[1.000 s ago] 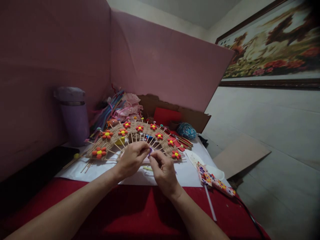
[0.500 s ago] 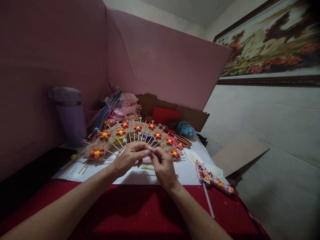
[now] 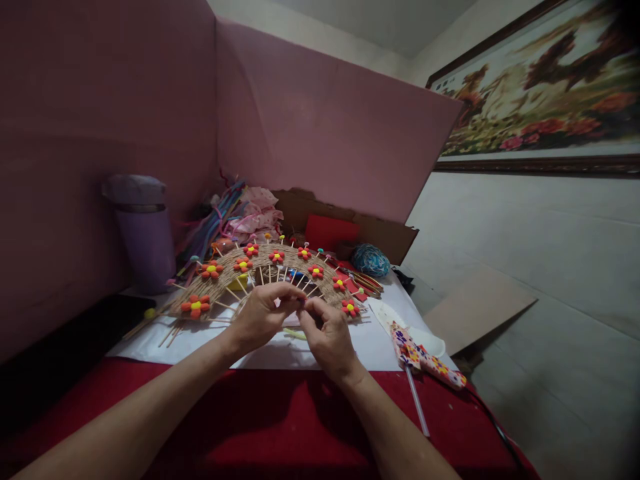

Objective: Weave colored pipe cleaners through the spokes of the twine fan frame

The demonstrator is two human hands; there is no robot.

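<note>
My left hand and my right hand meet at the fingertips in front of a twine-wrapped arch. Both are closed in a pinch on a small purple piece, mostly covered by the fingers; its kind is too small to make out. The arch lies just beyond my hands, carrying orange flowers and red flowers with yellow centres. Thin wooden sticks run through it, with small coloured tips along the outer edge.
A flower-patterned glue gun with a clear glue stick lies right, by a white dish. White paper covers part of the red cloth. Behind are a purple tumbler, pipe cleaners, blue yarn and scissors.
My fingers have shifted slightly, and less of the purple piece shows between them. The view has moved a little; the arch and the things around it stay in place.
</note>
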